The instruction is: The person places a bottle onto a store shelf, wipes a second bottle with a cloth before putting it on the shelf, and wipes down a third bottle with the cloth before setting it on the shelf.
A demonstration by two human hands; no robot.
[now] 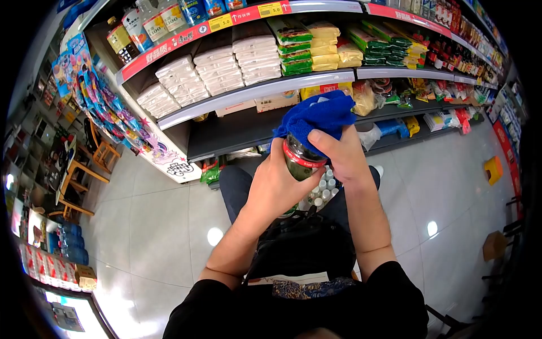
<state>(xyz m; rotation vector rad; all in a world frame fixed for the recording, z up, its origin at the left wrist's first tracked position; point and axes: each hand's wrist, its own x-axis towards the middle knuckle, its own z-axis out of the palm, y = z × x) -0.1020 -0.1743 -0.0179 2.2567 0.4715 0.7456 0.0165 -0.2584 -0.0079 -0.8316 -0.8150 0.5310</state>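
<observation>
My left hand [274,186] is wrapped round a dark glass bottle or jar [300,170] with a red band on its label. My right hand [347,155] grips a blue cloth [316,116], which is bunched over the top of the container and hides its upper end. The right thumb presses the cloth against the container's side. Below my hands, between my knees, stand several bottles with pale caps [323,192], partly covered by my hands and the container.
Ahead runs a store shelf [237,97] with stacked white packs [257,53], green and yellow bags [293,48] and bottles above. Hanging colourful packets [96,90] cover the shelf end at left. A yellow stool [493,170] and a cardboard box [495,246] sit on the right floor.
</observation>
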